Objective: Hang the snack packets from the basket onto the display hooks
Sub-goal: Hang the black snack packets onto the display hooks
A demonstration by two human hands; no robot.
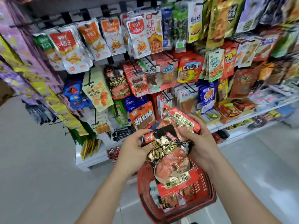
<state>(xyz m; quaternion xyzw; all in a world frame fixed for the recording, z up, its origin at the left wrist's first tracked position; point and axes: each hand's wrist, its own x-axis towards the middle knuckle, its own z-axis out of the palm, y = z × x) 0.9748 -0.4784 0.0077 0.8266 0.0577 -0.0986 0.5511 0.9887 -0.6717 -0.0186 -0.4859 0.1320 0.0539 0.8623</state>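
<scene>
I hold black-and-red snack packets over a red basket (pixel 205 189) on the floor. My left hand (pixel 134 149) pinches the top left corner of the front packet (pixel 169 159), which hangs upright with gold lettering. My right hand (pixel 200 143) grips a second packet (pixel 179 120) of the same kind, turned upside down behind the first. More packets (pixel 169 201) lie in the basket. Matching packets (pixel 119 83) hang on a display hook in the middle row of the rack, above and left of my hands.
The rack holds many hanging snack packets on black hooks, including orange-and-white ones (pixel 111 36) along the top row. A white base shelf (pixel 90 159) juts out at the rack's foot. Shelves (pixel 258 110) of packets run to the right. Grey floor lies left.
</scene>
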